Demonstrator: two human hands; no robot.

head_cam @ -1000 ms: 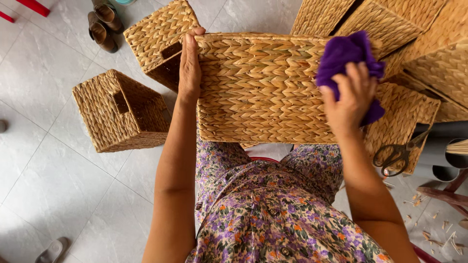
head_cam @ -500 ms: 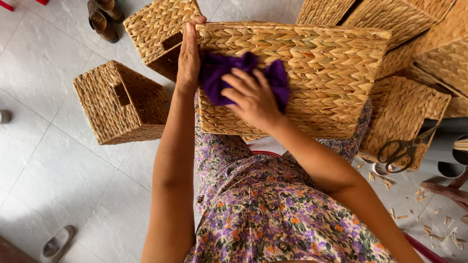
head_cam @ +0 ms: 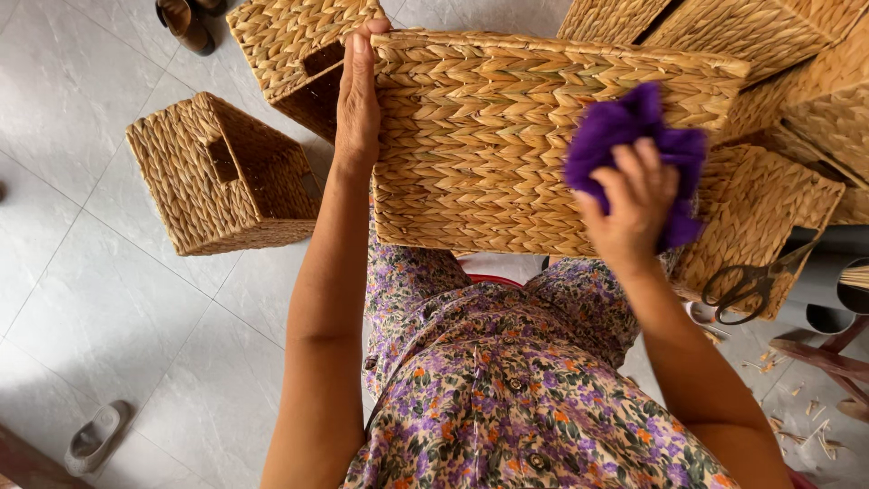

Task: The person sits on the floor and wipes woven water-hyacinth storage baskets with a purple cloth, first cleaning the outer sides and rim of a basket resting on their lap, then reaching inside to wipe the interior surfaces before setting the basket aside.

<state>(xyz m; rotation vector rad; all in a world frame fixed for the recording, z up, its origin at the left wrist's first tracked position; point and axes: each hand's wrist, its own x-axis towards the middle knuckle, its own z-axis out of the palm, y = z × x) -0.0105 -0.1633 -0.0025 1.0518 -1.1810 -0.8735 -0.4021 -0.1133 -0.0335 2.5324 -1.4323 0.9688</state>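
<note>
One woven basket (head_cam: 507,145) is in hand, propped on my lap with a broad plaited face turned up toward me. My left hand (head_cam: 358,95) lies flat along its left edge at nine o'clock, fingers stretched up over the top corner, bracing it rather than gripping tight. My right hand (head_cam: 634,204) is closed around a bunched purple cloth (head_cam: 625,136), pressing it against the basket's face toward the right side, about three o'clock of the panel. Progress, as I judge it: the wipe is under way on this face; the weave shows no clear line between cleaned and uncleaned, so I cannot tell how much is covered. The other faces and the inside are out of view. More baskets sit around me: a small basket (head_cam: 217,177) on the tiled floor (head_cam: 109,299) at nine o'clock, another basket (head_cam: 290,41) at eleven o'clock just behind my left hand, and a stack (head_cam: 797,54) at one to two o'clock. Scissors (head_cam: 751,281) rest on a basket at four o'clock, with weave trimmings (head_cam: 815,435) scattered below.
</note>
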